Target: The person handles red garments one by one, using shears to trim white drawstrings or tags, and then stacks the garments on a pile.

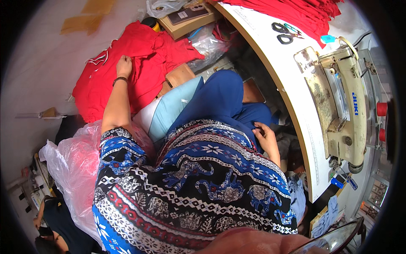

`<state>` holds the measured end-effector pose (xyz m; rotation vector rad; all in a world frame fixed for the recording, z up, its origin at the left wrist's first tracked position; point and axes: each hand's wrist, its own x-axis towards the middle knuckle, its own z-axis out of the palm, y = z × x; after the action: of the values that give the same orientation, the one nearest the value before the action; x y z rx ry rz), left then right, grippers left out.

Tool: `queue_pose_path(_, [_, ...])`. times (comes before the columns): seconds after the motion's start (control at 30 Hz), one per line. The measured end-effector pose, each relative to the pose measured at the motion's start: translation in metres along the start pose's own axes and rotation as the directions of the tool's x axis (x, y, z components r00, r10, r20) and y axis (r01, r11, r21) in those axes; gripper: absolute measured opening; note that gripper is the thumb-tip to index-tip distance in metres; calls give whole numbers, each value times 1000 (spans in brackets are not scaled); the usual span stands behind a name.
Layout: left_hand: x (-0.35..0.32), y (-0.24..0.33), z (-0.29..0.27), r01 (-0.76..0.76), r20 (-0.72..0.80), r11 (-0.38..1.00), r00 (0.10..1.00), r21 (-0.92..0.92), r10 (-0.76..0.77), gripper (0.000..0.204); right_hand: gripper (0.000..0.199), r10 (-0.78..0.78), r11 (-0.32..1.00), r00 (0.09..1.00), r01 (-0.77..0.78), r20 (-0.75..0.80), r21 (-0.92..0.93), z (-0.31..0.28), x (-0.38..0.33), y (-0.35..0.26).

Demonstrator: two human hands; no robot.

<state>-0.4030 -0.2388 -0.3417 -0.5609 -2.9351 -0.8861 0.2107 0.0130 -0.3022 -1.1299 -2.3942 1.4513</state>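
My left hand (124, 67) is closed at the near-left part of a heap of red cloth garments (146, 46), its fingers pinching the red fabric. White drawstrings (101, 58) trail over the cloth to the left of that hand. Just what the fingertips hold is partly hidden by the hand itself. My right hand (265, 138) rests against my blue trouser leg (215, 93), with the fingers loosely bent and apart and nothing in them.
To the right a white table (270, 46) bears a sewing machine (349, 101), black-handled scissors (282, 33) and more red cloth (296, 12). A phone (186, 15) lies on a cardboard box (192, 27) at the far side. Pink plastic bags (78, 165) bulge at left; another person (67, 224) sits lower left.
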Motion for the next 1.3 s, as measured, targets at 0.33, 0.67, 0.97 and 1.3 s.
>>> queue_pose_path(0.33, [-54, 73, 45, -395, 245, 762, 918, 513, 311, 34, 31, 16, 993, 998, -24, -64, -114, 13, -24, -1])
queue_pose_path(0.67, [-23, 19, 27, 120, 165, 927, 984, -356, -64, 34, 30, -9, 995, 998, 2, -69, -97, 13, -17, 8])
queue_pose_path(0.97, [0, -17, -15, 257, 45, 695, 950, -672, -308, 42, 30, -92, 993, 995, 94, 35, -74, 16, 12, 2])
queue_pose_path(1.3, [-148, 221, -35, 118, 489, 616, 730, -779, 478, 23, 65, 0, 424, 909, -378, 417, 823, 23, 39, -39])
